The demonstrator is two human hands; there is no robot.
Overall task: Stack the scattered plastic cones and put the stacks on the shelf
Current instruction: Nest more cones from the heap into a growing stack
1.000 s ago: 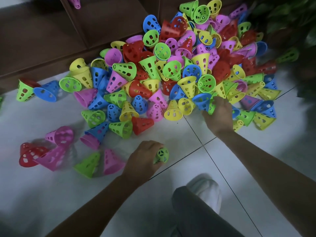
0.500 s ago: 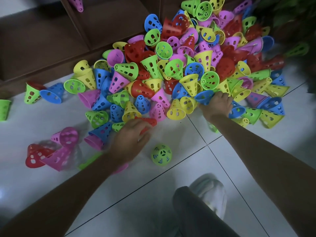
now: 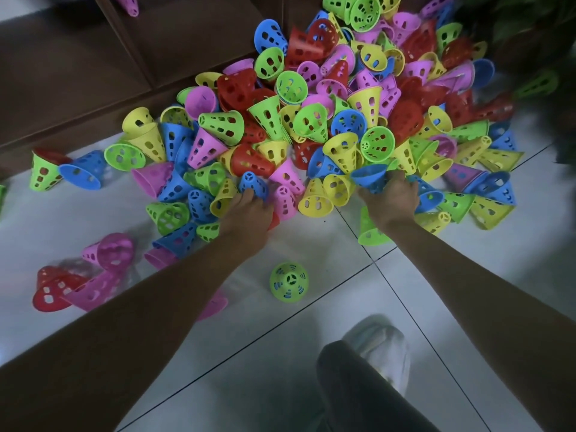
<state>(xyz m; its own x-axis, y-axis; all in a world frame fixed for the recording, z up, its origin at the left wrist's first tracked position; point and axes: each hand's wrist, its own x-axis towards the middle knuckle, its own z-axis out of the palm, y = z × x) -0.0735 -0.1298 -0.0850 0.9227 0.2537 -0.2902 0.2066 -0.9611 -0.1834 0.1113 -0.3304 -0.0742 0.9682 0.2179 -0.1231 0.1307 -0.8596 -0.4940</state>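
A big heap of perforated plastic cones (image 3: 343, 113) in red, blue, green, yellow and pink lies on the white tiled floor against a dark wooden shelf (image 3: 78, 73). At the heap's near edge my left hand (image 3: 249, 213) covers a red cone (image 3: 274, 219), with its fingers curled over the cone and its fingertips by a blue cone (image 3: 252, 182). My right hand (image 3: 391, 199) grips a blue cone (image 3: 371, 179) by its wide rim. One green cone (image 3: 289, 282) stands upright alone on the floor between my arms.
Loose cones lie to the left: a red and pink group (image 3: 78, 285), and a green and a blue one (image 3: 62, 173). Another green cone (image 3: 371, 232) sits under my right wrist. A leafy plant (image 3: 536, 32) is at the far right. My knee and shoe (image 3: 374, 353) are below.
My left hand let go of the green cone, which now stands on the floor, and moved forward onto the red cone. My right hand shifted onto a blue cone at the heap's edge.
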